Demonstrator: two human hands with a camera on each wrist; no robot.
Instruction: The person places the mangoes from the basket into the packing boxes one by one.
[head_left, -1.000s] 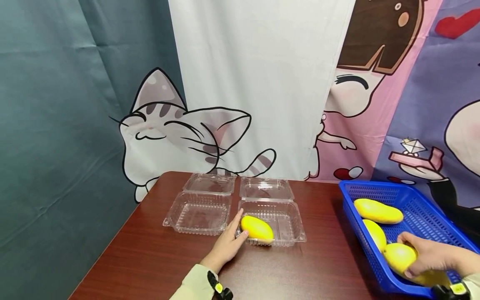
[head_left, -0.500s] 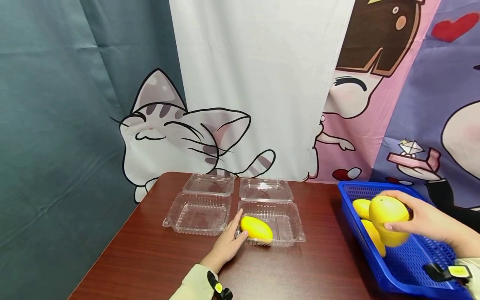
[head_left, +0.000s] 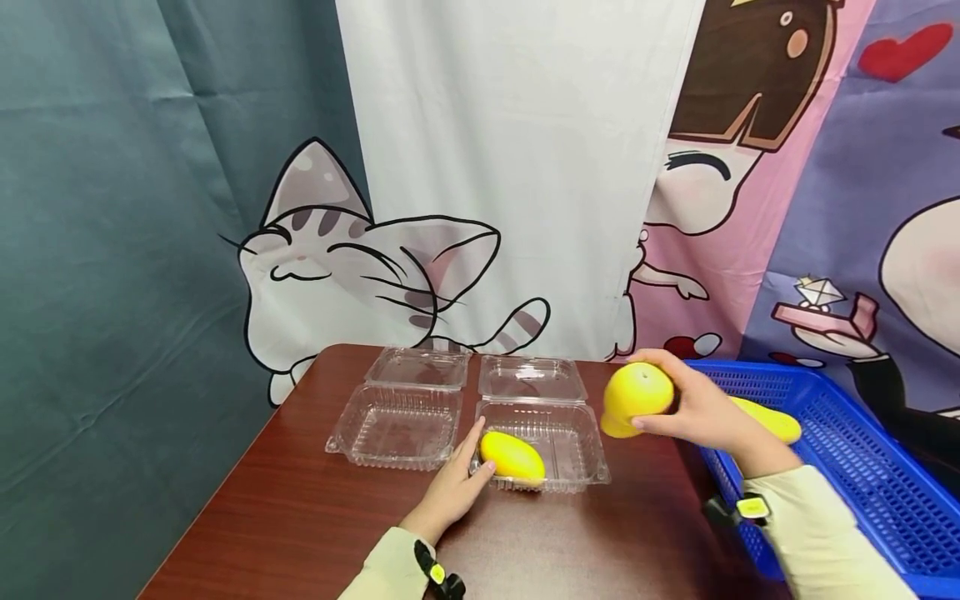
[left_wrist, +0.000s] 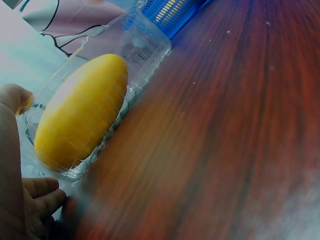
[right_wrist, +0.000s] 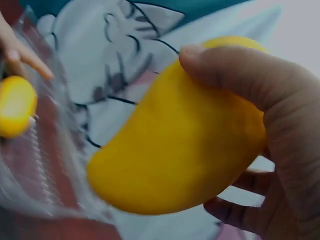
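Observation:
My right hand [head_left: 690, 408] holds a yellow mango [right_wrist: 175, 135] in the air, right of the clear plastic clamshells, with thumb and fingers on opposite sides of it. My left hand [head_left: 450, 483] rests at the front left corner of the right-hand clamshell [head_left: 570, 450], its fingers straight along the side wall and its thumb at the front rim. Inside that clamshell lies another mango [head_left: 513, 458], against the near left corner. It shows through the clear wall in the left wrist view, with the hand's fingertips [left_wrist: 42, 186] beside the corner.
A second open clamshell [head_left: 401, 425] stands to the left with nothing in it. At the right is a blue plastic basket [head_left: 847, 467]; a mango [head_left: 776, 419] in it is partly behind the right arm. A printed curtain [head_left: 525, 167] hangs behind the brown table [head_left: 300, 500].
My right hand has lifted a mango out of the blue basket and carried it left, toward the right-hand clamshell. The left hand and the mango beside it have stayed in place.

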